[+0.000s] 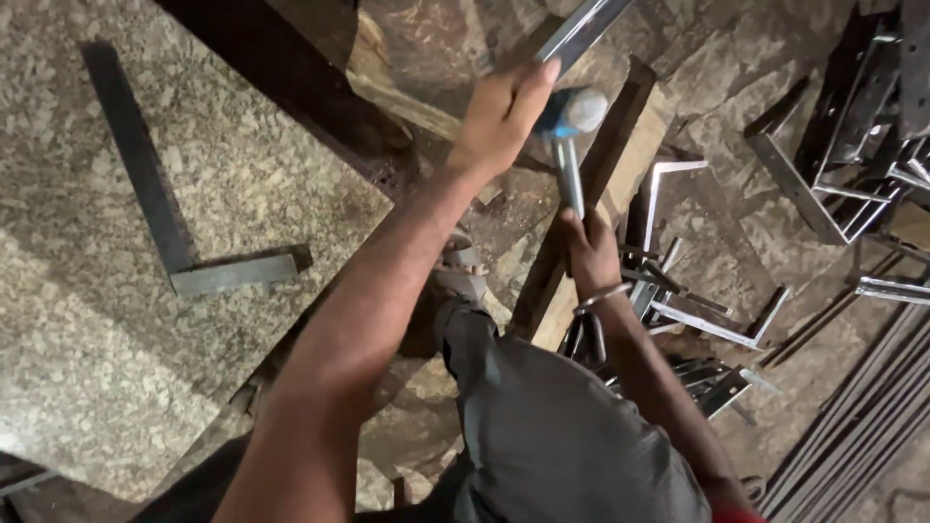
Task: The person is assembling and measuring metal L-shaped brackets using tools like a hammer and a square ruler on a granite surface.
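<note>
The right hand is clamped around the handle of a hammer, its head raised over a wooden block. The left hand grips a flat steel bar and steadies it across that block. This looks like the striking step; a blow would need the bar held firm. Bent steel brackets lie nearby, and an L-shaped angle piece rests on the granite slab.

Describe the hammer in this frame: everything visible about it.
The hammer has a rounded grey metal head with a blue band beneath it and a shiny metal handle. It stands nearly upright in the picture, head farthest from the camera. The right hand grips the handle's lower end; the left hand is next to the head, holding a flat metal bar. A wooden beam lies below.
</note>
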